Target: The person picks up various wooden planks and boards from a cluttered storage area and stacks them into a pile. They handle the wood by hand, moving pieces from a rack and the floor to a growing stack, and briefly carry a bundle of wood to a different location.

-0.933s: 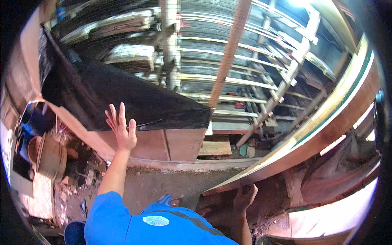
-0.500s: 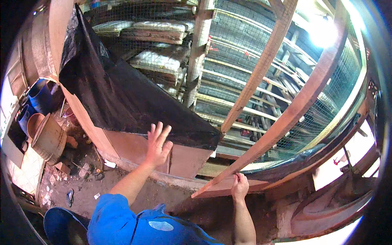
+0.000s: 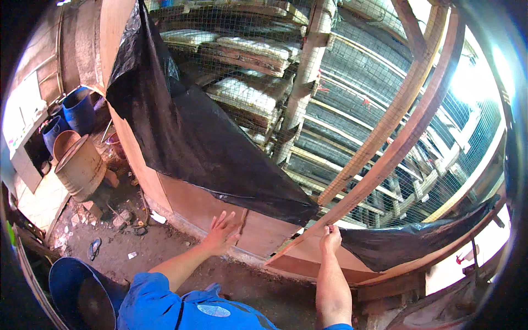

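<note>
My right hand point(image 3: 330, 240) is closed on the edge of a wooden-framed mesh door, at its long upright beam point(image 3: 379, 155). Black plastic sheeting point(image 3: 421, 236) covers part of this door low down, to the right of the hand. My left hand point(image 3: 221, 234) has its fingers spread in front of a brown board panel point(image 3: 190, 198); whether it touches the panel I cannot tell. Above that hand a large black plastic sheet point(image 3: 187, 140) hangs slantwise over the wire mesh. A narrow gap shows between the door beam and the fixed wooden post point(image 3: 404, 104).
Behind the mesh point(image 3: 242, 55) stand slatted racks and stacked planks. On the left are a rusty drum point(image 3: 81, 168), blue barrels point(image 3: 78, 110) and rubble on the dirt floor. A dark blue bin point(image 3: 82, 294) is at lower left, and a sandal point(image 3: 94, 248) lies nearby.
The door beam has swung nearer the fixed post, narrowing the gap, with my right hand still on it. My left hand has lowered from the black sheet to the panel. The view has shifted.
</note>
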{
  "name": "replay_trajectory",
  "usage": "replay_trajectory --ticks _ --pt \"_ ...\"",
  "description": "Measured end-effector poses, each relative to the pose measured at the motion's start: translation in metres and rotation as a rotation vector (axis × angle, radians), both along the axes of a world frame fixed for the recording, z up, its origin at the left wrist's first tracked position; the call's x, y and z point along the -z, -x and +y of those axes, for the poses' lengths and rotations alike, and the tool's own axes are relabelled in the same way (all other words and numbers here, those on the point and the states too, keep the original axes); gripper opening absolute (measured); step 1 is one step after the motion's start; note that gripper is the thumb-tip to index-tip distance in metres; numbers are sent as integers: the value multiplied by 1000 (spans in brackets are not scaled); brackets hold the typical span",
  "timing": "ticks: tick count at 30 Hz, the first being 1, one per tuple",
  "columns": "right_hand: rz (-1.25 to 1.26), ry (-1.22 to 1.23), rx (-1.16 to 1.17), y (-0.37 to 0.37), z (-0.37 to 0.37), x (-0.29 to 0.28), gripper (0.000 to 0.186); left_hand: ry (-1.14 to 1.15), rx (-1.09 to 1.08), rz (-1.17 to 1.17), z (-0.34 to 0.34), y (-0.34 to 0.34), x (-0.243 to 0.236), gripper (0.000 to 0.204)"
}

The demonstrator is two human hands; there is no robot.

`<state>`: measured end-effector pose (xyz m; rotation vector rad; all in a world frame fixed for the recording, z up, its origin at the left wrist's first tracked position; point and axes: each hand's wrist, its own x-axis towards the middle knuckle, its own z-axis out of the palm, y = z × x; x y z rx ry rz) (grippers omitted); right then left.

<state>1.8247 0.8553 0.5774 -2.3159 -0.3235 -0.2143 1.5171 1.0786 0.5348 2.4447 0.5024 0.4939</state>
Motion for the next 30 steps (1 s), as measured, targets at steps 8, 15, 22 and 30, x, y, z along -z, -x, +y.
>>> replay_trajectory --ticks 8,15,22,30 --pt "-12 92 71 -20 20 -4 15 95 -132 59 17 21 18 46" --pt "-22 182 56 -37 26 -7 13 123 -132 109 21 22 26 44" --pt "111 138 80 -53 38 -8 16 121 -53 110 17 24 29 44" --pt "100 195 12 -39 26 -16 22 194 -27 162 6 25 29 41"
